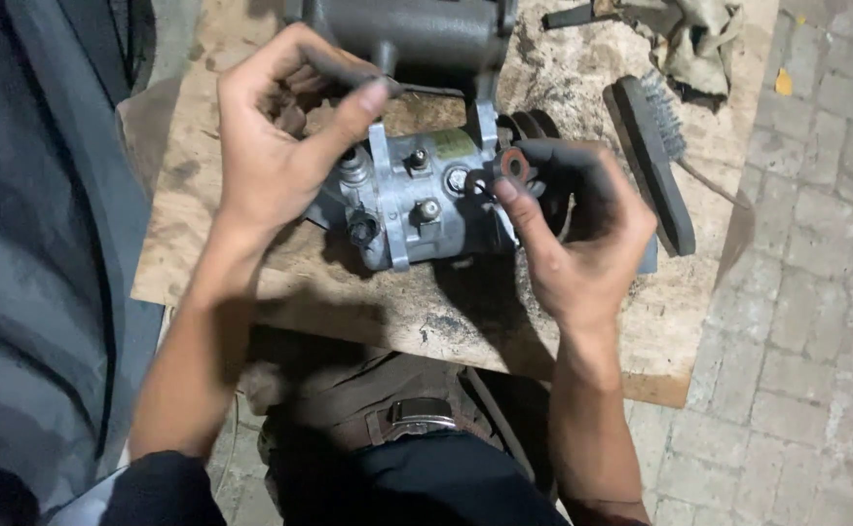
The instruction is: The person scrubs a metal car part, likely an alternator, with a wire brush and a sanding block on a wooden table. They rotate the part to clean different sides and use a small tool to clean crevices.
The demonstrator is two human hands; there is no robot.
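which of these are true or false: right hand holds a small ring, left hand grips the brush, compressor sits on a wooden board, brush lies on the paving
1. The right hand holds a small ring. True.
2. The left hand grips the brush. False: the brush lies untouched, right of both hands.
3. The compressor sits on a wooden board. True.
4. The brush lies on the paving. False: it lies on the board.
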